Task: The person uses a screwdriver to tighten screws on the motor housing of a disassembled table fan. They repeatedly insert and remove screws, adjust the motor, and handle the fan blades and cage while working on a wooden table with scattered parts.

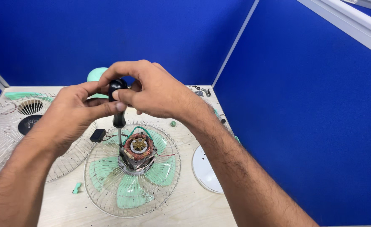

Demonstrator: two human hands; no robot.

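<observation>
The person works on a stripped fan motor [138,150] that sits on a wire grille [109,197] over the green blades [128,197], near the middle of the worktop [194,206]. Both hands close around the black handle of a screwdriver [118,113]: the left hand [74,111] grips it from the side, the right hand [151,90] caps the top. The shaft stands upright, its tip at the motor's left edge. Much looks done already: the second grille [8,130] lies apart at left, a white round cover [206,170] at right, and the copper windings are bare. The motor frame looks not yet freed from the grille, its wires and small black capacitor [97,135] attached
</observation>
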